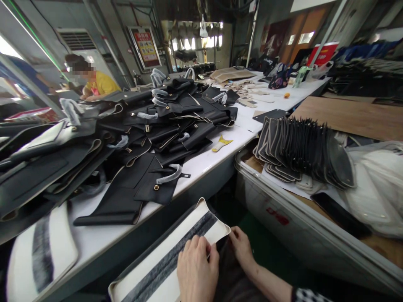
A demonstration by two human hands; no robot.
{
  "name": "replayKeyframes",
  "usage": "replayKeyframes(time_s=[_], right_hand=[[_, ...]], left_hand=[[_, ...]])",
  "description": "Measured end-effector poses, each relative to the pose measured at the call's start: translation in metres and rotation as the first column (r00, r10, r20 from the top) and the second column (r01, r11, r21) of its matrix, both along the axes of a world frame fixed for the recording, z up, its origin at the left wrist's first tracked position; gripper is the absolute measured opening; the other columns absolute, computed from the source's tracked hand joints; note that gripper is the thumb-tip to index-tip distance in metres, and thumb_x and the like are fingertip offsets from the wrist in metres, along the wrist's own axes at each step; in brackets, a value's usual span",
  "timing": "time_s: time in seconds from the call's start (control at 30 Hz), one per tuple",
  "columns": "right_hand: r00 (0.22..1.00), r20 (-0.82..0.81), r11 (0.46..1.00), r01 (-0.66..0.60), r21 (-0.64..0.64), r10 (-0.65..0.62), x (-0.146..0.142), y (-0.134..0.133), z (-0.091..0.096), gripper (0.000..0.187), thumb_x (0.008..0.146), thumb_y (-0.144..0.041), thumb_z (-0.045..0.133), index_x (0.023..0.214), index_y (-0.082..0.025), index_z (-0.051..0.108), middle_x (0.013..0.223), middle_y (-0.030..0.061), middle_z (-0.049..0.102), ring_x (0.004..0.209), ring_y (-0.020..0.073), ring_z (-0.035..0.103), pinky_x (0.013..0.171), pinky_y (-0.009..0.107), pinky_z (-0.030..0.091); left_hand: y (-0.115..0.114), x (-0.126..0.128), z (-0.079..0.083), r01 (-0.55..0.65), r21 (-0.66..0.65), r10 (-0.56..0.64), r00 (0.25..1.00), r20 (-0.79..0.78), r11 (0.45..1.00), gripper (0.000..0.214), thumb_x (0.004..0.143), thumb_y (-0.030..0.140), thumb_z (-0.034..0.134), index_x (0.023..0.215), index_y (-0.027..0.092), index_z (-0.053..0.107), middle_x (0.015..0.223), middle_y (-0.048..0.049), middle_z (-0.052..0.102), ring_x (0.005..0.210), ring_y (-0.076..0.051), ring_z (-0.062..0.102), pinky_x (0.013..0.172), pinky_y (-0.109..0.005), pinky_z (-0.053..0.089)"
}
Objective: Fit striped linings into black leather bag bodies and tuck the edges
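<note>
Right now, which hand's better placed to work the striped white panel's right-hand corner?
Likely the right hand: its fingertips are at that corner of the white panel. The left hand lies nearer the wearer, over the panel's edge.

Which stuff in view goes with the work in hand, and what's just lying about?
Work in hand:
- striped cream panel, at both hands
- likely related: similar striped panel, black pieces with wrapped handles, stacked dark flaps

Probably just lying about:
- green bottle
- floral bag
- orange item
- phone-like dark object
</note>
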State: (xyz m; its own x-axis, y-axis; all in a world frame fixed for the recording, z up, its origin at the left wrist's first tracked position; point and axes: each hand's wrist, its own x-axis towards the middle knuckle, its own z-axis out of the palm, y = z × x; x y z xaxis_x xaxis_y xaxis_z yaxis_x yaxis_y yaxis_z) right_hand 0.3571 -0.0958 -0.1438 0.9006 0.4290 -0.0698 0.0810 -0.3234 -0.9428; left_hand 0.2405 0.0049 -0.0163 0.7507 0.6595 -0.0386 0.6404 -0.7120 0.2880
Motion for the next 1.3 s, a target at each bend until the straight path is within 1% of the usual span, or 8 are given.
replayKeyframes(time_s=[0.1, 0.23, 0.33, 0.5, 0.67, 0.8, 0.9, 1.3], right_hand=[[0.952, 0.237, 0.978, -0.206, 0.021, 0.195, -0.011, -0.043, 0.023, 0.021, 0.096, -0.031, 0.050, 0.098, -0.017, 0.066, 0.096, 0.0059, 0.067, 0.091, 0.0188, 0.065, 0.081, 0.030, 0.055], [0.588, 0.709, 0.882, -0.460, -0.103, 0.389, -0.026, -0.063, 0.060, 0.043, 0.093, -0.007, 0.043, 0.135, -0.014, 0.051, 0.133, 0.0124, 0.055, 0.127, 0.0216, 0.049, 0.106, 0.033, 0.045], [0.430, 0.798, 0.866, -0.452, -0.215, 0.422, -0.031, -0.049, 0.075, 0.050, 0.091, -0.005, 0.043, 0.141, -0.006, 0.044, 0.139, 0.0164, 0.050, 0.135, 0.0257, 0.040, 0.109, 0.039, 0.044], [0.322, 0.801, 0.853, -0.334, -0.402, 0.504, -0.035, -0.032, 0.071, 0.050, 0.092, -0.009, 0.043, 0.141, -0.004, 0.044, 0.143, 0.0152, 0.048, 0.139, 0.0287, 0.034, 0.110, 0.046, 0.044], [0.283, 0.776, 0.823, -0.279, -0.495, 0.563, -0.038, -0.034, 0.065, 0.054, 0.092, -0.010, 0.043, 0.145, -0.004, 0.039, 0.148, 0.0149, 0.043, 0.141, 0.0301, 0.031, 0.110, 0.048, 0.044], [0.300, 0.775, 0.829, -0.266, -0.492, 0.557, -0.041, -0.032, 0.066, 0.054, 0.092, -0.011, 0.045, 0.145, -0.005, 0.039, 0.147, 0.0152, 0.044, 0.141, 0.0302, 0.032, 0.111, 0.049, 0.042], [0.318, 0.774, 0.836, -0.254, -0.487, 0.547, -0.044, -0.029, 0.067, 0.055, 0.092, -0.012, 0.047, 0.145, -0.005, 0.039, 0.145, 0.0158, 0.046, 0.140, 0.0301, 0.035, 0.111, 0.049, 0.043], [0.363, 0.801, 0.873, -0.307, -0.380, 0.476, -0.073, -0.018, 0.069, 0.050, 0.091, -0.015, 0.049, 0.139, -0.003, 0.046, 0.136, 0.0189, 0.053, 0.135, 0.0302, 0.040, 0.108, 0.050, 0.046]], left_hand=[[-0.002, 0.000, 0.004, -0.008, -0.005, 0.008, 1.000, 0.000, 1.000, 0.023, 0.092, 0.022, 0.046, 0.072, 0.022, 0.056, 0.081, -0.0024, 0.063, 0.084, -0.023, 0.060, 0.070, -0.035, 0.035], [-0.002, 0.001, 0.006, -0.005, -0.009, 0.005, 1.000, -0.022, 1.000, 0.022, 0.093, 0.024, 0.045, 0.075, 0.021, 0.057, 0.083, -0.0030, 0.063, 0.086, -0.024, 0.060, 0.071, -0.035, 0.037], [-0.002, 0.001, 0.008, -0.006, -0.003, 0.006, 0.999, -0.032, 1.000, 0.023, 0.093, 0.023, 0.044, 0.075, 0.021, 0.057, 0.082, -0.0034, 0.064, 0.085, -0.025, 0.061, 0.071, -0.036, 0.038], [-0.004, -0.002, 0.006, 0.008, 0.022, -0.009, 1.000, 0.023, 1.000, 0.021, 0.093, 0.023, 0.046, 0.075, 0.021, 0.057, 0.081, -0.0040, 0.064, 0.084, -0.026, 0.062, 0.070, -0.037, 0.040], [-0.009, -0.027, -0.007, 0.065, 0.035, -0.071, 0.969, 0.238, 0.997, 0.003, 0.088, 0.021, 0.057, 0.089, 0.021, 0.060, 0.084, -0.0031, 0.064, 0.082, -0.024, 0.061, 0.073, -0.037, 0.045], [-0.008, -0.059, -0.013, 0.017, 0.126, -0.065, 0.922, 0.382, 0.992, 0.028, 0.091, 0.026, 0.057, 0.117, 0.019, 0.051, 0.093, -0.0045, 0.063, 0.085, -0.023, 0.061, 0.075, -0.035, 0.046], [-0.002, -0.071, -0.014, 0.097, 0.155, -0.139, 0.946, 0.293, 0.983, 0.004, 0.094, 0.025, 0.052, 0.094, 0.023, 0.056, 0.087, -0.0024, 0.062, 0.082, -0.022, 0.059, 0.072, -0.034, 0.044], [0.003, -0.061, -0.009, 0.006, 0.039, -0.011, 0.992, 0.128, 0.999, 0.022, 0.097, 0.026, 0.045, 0.077, 0.023, 0.054, 0.080, -0.0025, 0.063, 0.080, -0.023, 0.062, 0.069, -0.035, 0.043]])
